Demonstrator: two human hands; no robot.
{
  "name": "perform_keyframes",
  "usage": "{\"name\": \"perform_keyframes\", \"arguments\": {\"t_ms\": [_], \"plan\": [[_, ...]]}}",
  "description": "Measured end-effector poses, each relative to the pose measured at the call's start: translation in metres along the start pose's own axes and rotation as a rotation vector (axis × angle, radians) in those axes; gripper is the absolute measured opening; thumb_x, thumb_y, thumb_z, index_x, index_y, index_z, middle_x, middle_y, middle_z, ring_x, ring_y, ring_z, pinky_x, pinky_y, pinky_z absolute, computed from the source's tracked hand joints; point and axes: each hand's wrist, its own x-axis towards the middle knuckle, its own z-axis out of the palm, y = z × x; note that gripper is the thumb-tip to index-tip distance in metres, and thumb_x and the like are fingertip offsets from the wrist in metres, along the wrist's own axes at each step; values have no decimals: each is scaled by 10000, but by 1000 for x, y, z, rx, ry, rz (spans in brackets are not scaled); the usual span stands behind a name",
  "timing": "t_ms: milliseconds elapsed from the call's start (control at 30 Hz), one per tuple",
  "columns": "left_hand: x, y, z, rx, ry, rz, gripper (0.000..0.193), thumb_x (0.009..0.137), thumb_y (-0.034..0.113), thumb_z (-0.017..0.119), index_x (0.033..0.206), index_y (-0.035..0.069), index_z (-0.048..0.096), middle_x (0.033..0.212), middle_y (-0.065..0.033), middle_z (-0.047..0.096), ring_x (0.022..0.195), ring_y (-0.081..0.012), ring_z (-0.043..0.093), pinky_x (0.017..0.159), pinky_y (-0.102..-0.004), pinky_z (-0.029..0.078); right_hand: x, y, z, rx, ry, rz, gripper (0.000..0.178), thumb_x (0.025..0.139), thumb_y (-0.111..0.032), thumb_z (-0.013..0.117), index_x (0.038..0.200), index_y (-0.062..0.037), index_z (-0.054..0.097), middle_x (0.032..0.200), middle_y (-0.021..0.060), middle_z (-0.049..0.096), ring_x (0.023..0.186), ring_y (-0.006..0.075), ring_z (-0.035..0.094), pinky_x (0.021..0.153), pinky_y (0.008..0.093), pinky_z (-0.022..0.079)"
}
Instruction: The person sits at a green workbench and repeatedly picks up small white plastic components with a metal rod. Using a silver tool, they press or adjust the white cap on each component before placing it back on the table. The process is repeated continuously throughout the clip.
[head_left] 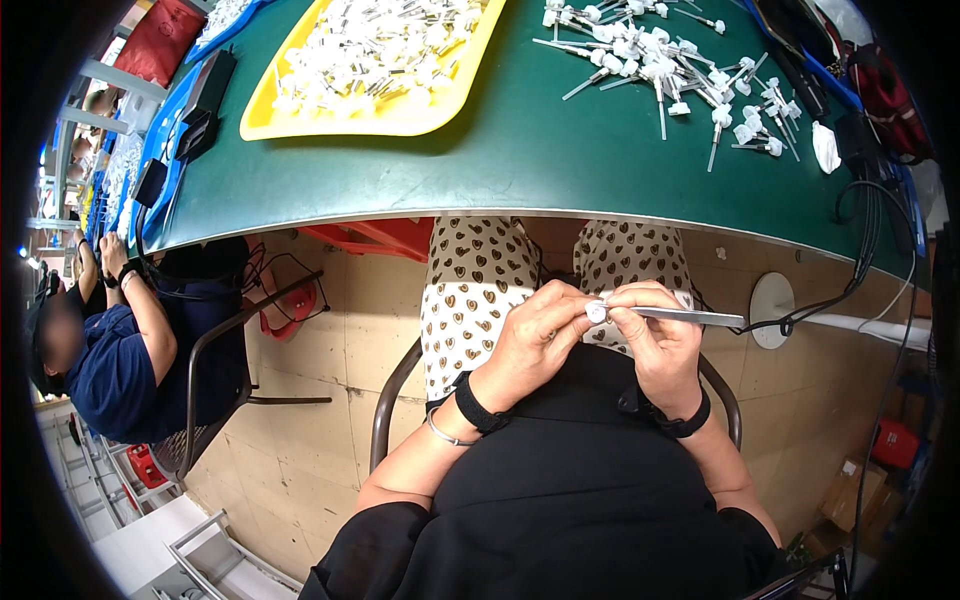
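Above my lap, in front of the table edge, my left hand (540, 335) pinches a small round white plastic piece (597, 312) between thumb and fingertips. My right hand (657, 340) meets it there, its fingers closed on a slim flat silver metal tool (695, 316). The tool's wide blunt end sticks out to the right; its other end is hidden by my fingers near the white piece. Whether the tool touches the piece I cannot tell.
On the green table (330, 182) stand a yellow tray (430, 122) full of small white parts with thin stems and, to its right, a loose pile of similar parts (655, 60). Black cables (868, 240) hang at the right. A seated person (125, 350) works at the left.
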Motion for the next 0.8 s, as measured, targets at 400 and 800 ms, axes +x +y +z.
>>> {"name": "perform_keyframes", "arguments": {"t_ms": [400, 800], "plan": [[-2, -2, 2, -16, -15, -2, 227, 862, -47, 708, 1075, 29, 716, 923, -103, 671, 795, -248, 680, 682, -331, 558, 1, -1, 0, -66, -28, -51, 53, 941, -12, 668, 981, 12, 691, 936, 102, 679, 803, 160, 635, 695, 286, 516], [-3, -1, 3, -35, 7, -22, 195, 880, -38, 702, 1069, 9, 717, 932, -113, 671, 820, -252, 679, 705, -328, 555, 4, -6, -4, -109, -85, -100, 93, 921, 3, 682, 1012, 20, 671, 981, 115, 678, 849, 201, 658, 744, 319, 541]]}}
